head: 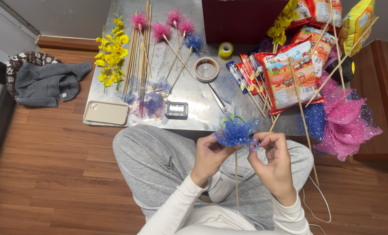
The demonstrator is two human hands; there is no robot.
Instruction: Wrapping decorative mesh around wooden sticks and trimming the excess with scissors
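Both hands — left hand (209, 154), right hand (270, 159) — pinch closed on the blue mesh flower (235, 132) atop its wooden stick (236, 182).

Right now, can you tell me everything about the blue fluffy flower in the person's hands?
The blue mesh flower is a ruffled puff of glittery net fabric, with a bit of green showing at its top. It sits on the upper end of a thin wooden stick that hangs down between the knees. The left hand pinches it from below, and the right hand touches its right edge with the fingertips. It is held just in front of the metal table.
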